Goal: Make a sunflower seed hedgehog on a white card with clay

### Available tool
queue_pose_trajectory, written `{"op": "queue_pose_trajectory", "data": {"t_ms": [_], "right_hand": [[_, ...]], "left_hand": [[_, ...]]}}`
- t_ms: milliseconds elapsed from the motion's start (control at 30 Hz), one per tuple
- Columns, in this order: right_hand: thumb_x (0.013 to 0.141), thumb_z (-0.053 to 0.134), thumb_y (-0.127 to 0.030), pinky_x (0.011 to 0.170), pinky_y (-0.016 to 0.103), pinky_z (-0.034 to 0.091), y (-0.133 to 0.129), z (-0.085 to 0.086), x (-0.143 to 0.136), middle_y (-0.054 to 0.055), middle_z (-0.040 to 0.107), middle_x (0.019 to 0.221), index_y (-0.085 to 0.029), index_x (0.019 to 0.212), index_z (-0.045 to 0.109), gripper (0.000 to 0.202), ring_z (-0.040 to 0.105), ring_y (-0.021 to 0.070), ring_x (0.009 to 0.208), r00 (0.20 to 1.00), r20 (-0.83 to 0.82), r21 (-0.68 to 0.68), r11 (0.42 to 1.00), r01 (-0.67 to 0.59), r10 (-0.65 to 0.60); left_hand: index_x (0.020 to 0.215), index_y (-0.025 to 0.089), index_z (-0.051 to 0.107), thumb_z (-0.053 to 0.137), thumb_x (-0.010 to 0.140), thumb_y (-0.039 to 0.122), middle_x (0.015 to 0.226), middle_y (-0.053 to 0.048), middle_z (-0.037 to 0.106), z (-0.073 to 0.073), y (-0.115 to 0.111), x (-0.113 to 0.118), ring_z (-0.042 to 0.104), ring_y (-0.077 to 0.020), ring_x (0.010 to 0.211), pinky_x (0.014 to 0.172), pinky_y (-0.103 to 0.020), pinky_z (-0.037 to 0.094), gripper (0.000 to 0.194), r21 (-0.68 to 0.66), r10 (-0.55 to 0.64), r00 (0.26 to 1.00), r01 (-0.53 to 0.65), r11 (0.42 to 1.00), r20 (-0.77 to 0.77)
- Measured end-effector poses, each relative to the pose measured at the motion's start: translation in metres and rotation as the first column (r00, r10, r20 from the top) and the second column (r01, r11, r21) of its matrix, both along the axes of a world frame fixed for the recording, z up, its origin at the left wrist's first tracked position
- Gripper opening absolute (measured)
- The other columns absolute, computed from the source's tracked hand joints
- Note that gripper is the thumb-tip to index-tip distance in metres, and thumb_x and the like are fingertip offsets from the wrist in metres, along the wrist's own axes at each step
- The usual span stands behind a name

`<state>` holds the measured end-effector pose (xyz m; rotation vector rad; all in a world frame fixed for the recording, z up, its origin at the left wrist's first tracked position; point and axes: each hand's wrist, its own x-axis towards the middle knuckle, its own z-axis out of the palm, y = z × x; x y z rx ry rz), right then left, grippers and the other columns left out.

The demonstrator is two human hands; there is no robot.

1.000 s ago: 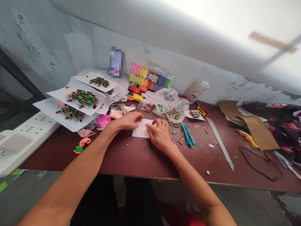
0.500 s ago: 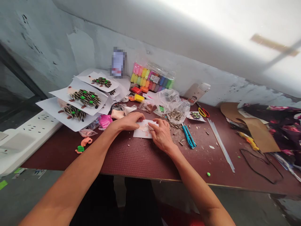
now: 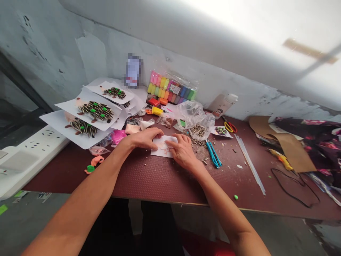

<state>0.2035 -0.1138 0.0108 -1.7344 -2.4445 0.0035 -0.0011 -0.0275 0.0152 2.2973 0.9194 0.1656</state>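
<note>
The bare left hand (image 3: 146,138) and bare right hand (image 3: 183,149) hide parts of the small white paper card with an orange line drawing (image 3: 162,146), whose finest lines are too small to read. Beyond the grip, pixelation blurs an upright dark-rimmed rectangle (image 3: 133,71). The picture's edges cut off a white plastic power strip (image 3: 32,156) far left of the hands and a dark pink-flowered cloth (image 3: 317,137) far right.

We take this for a craft corner — left of the left hand (image 3: 146,138) we see a pile of seed-covered pictures (image 3: 97,112), beyond both hands a pack of coloured clay (image 3: 172,89), and right of the right hand (image 3: 183,152) a cutter (image 3: 213,154), scissors (image 3: 230,125) and a glue gun (image 3: 285,161).
</note>
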Motion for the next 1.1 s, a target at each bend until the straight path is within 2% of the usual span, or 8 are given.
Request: {"op": "queue_pose_trajectory", "data": {"t_ms": [200,433,633,867,967,1100], "right_hand": [[0.091,0.054,-0.021,0.108,0.046,0.026,0.007,0.0025,0.0038,0.007,0.051,0.141,-0.033,0.122,0.07,0.037,0.039,0.0274,0.129,0.996,0.035,0.01,0.997,-0.078,0.077],[0.09,0.049,-0.012,0.106,0.044,0.031,0.0079,-0.0047,0.0069,0.008,0.057,0.135,-0.029,0.118,0.072,0.04,0.045,0.0248,0.125,0.989,-0.146,0.052,0.998,-0.03,0.037],[0.091,0.053,-0.013,0.106,0.047,0.03,0.0006,-0.0003,0.0092,0.007,0.051,0.143,-0.033,0.119,0.072,0.039,0.042,0.0269,0.128,0.991,-0.043,0.077,0.99,-0.121,0.124],[0.094,0.052,-0.017,0.111,0.05,0.022,0.0005,0.0045,0.0069,0.009,0.05,0.145,-0.032,0.12,0.071,0.035,0.036,0.0289,0.134,0.988,0.085,0.069,0.988,-0.137,0.131],[0.092,0.053,-0.016,0.11,0.05,0.023,0.001,0.0042,0.0071,0.008,0.051,0.144,-0.032,0.117,0.072,0.035,0.037,0.0287,0.133,0.989,0.071,0.066,0.989,-0.132,0.128],[0.089,0.052,-0.012,0.107,0.046,0.029,0.0026,-0.0023,0.0081,0.009,0.05,0.143,-0.03,0.122,0.069,0.042,0.041,0.0265,0.129,0.997,-0.039,0.079,0.995,-0.065,0.068]], "left_hand": [[0.118,0.018,0.055,0.064,0.062,0.023,0.118,-0.008,0.061,-0.0019,0.0011,-0.0001,0.058,-0.0247,0.108,0.094,-0.034,0.048,0.057,0.004,-0.008,1.0,0.007,1.0,0.014],[0.119,0.018,0.055,0.064,0.062,0.024,0.117,-0.007,0.061,-0.0031,0.0016,-0.001,0.059,-0.0242,0.107,0.092,-0.032,0.049,0.058,0.013,-0.003,1.0,0.003,1.0,0.012],[0.119,0.019,0.056,0.064,0.062,0.025,0.118,-0.007,0.061,-0.0042,0.002,-0.0013,0.059,-0.0244,0.107,0.093,-0.034,0.048,0.058,0.021,-0.014,1.0,0.013,1.0,0.026],[0.12,0.018,0.055,0.064,0.063,0.025,0.121,-0.008,0.061,-0.0025,0.0007,-0.0013,0.059,-0.0245,0.108,0.093,-0.033,0.048,0.058,0.012,-0.007,1.0,0.007,1.0,0.02],[0.12,0.019,0.055,0.064,0.063,0.025,0.119,-0.007,0.061,-0.0027,0.0006,-0.0015,0.059,-0.0243,0.106,0.092,-0.033,0.049,0.059,0.017,-0.006,1.0,0.005,1.0,0.026],[0.119,0.019,0.055,0.064,0.062,0.025,0.117,-0.007,0.062,-0.0036,0.001,-0.0016,0.059,-0.0245,0.106,0.091,-0.033,0.048,0.058,0.016,-0.006,1.0,0.006,1.0,0.03]]}}
